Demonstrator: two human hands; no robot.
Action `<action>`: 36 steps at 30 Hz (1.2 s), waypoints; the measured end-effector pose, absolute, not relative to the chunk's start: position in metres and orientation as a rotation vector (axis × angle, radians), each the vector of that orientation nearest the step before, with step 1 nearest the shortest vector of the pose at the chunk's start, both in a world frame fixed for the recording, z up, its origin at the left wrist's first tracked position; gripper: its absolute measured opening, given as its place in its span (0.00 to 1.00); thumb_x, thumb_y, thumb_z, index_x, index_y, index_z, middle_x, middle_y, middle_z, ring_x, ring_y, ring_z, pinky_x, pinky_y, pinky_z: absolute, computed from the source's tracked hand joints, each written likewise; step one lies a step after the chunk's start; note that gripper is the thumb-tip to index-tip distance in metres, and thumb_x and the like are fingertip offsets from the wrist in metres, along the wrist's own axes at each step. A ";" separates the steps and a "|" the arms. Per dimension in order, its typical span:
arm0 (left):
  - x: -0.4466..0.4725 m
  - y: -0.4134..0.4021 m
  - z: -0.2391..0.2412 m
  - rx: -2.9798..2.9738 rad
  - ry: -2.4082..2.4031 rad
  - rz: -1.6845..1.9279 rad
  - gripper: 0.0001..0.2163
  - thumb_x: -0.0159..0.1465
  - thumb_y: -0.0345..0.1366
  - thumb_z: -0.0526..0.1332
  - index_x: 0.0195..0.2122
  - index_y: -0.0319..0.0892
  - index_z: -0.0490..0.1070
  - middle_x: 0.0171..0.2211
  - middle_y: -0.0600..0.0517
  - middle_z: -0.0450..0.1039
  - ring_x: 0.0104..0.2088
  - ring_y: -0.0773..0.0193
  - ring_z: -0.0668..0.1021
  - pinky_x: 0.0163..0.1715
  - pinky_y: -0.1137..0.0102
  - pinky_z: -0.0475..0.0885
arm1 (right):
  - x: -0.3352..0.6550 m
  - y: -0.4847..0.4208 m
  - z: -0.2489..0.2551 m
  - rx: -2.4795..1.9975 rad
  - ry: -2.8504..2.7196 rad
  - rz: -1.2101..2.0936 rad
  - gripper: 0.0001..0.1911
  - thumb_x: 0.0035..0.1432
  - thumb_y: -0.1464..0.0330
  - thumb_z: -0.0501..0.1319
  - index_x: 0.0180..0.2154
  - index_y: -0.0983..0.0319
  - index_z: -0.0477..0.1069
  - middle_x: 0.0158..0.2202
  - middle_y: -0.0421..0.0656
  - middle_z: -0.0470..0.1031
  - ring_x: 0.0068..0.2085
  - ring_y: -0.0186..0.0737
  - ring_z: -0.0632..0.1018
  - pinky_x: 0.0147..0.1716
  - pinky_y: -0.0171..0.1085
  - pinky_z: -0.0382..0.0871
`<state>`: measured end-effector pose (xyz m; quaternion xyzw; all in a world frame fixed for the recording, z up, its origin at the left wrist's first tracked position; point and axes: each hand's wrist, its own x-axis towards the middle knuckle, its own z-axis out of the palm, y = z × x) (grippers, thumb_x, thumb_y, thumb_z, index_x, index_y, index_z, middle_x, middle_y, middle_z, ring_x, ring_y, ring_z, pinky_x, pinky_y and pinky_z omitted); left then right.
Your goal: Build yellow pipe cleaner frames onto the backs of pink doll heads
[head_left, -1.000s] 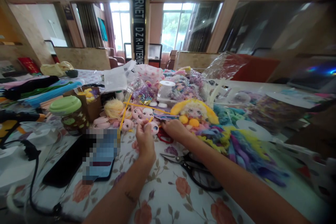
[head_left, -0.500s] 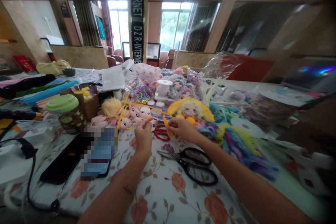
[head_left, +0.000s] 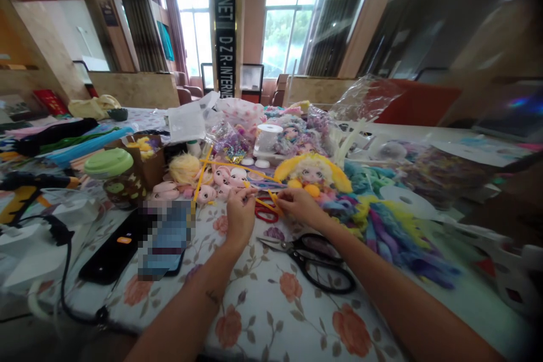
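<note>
Between my hands runs a short yellow pipe cleaner (head_left: 265,204), bent near its right end. My left hand (head_left: 240,215) pinches around its left end, though the fingertips partly cover the hold. The fingers of my right hand (head_left: 300,206) are closed on the bent end. Just beneath lie red-handled scissors (head_left: 267,216). Nearer to me, large black-handled scissors (head_left: 320,263) rest on the flowered cloth. Several pink doll heads (head_left: 223,176) sit beyond my left hand, with long yellow pipe cleaners (head_left: 202,175) across them. Behind my right hand is a doll with yellow ears (head_left: 311,172).
To the left are two phones (head_left: 112,249), a green-lidded cup (head_left: 111,175), white chargers with cables, and a yellow-and-black glue gun (head_left: 25,192). Colourful fuzzy stems (head_left: 394,226) are heaped on the right by a white spool (head_left: 405,201). Plastic bags and dolls pile up behind.
My left hand has come to the pipe cleaner, which now stretches between both hands instead of standing up in my right fingers. The view has shifted slightly.
</note>
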<state>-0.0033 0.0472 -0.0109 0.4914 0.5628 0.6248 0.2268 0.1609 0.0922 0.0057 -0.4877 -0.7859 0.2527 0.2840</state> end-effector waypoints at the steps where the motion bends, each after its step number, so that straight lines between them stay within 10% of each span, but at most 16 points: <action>1: -0.003 0.047 -0.011 1.372 1.552 1.719 0.10 0.56 0.28 0.57 0.35 0.40 0.78 0.34 0.49 0.68 0.36 0.63 0.72 0.43 0.67 0.68 | 0.160 0.092 0.005 -1.308 -2.093 0.635 0.10 0.49 0.65 0.58 0.24 0.63 0.73 0.17 0.38 0.69 0.20 0.33 0.67 0.20 0.31 0.55; 12: -0.003 0.050 -0.015 1.009 1.283 1.567 0.15 0.51 0.29 0.60 0.42 0.37 0.73 0.35 0.49 0.74 0.34 0.64 0.74 0.36 0.71 0.67 | 0.168 0.084 0.018 -1.321 -1.806 0.299 0.16 0.55 0.60 0.54 0.34 0.64 0.73 0.19 0.40 0.69 0.21 0.36 0.67 0.22 0.33 0.57; 31: 0.006 0.023 0.011 1.244 0.731 1.367 0.22 0.50 0.35 0.69 0.45 0.41 0.68 0.31 0.53 0.75 0.32 0.65 0.76 0.33 0.72 0.70 | 0.214 0.009 0.006 -1.011 -1.259 1.055 0.14 0.50 0.56 0.64 0.29 0.60 0.68 0.23 0.38 0.70 0.24 0.34 0.71 0.23 0.33 0.68; 36: 0.017 0.013 0.008 1.443 0.847 1.249 0.22 0.51 0.35 0.68 0.47 0.41 0.66 0.33 0.50 0.75 0.33 0.65 0.76 0.32 0.72 0.70 | 0.211 0.000 0.015 -0.929 -1.547 0.990 0.12 0.49 0.59 0.66 0.26 0.60 0.71 0.44 0.47 0.74 0.48 0.46 0.73 0.47 0.43 0.67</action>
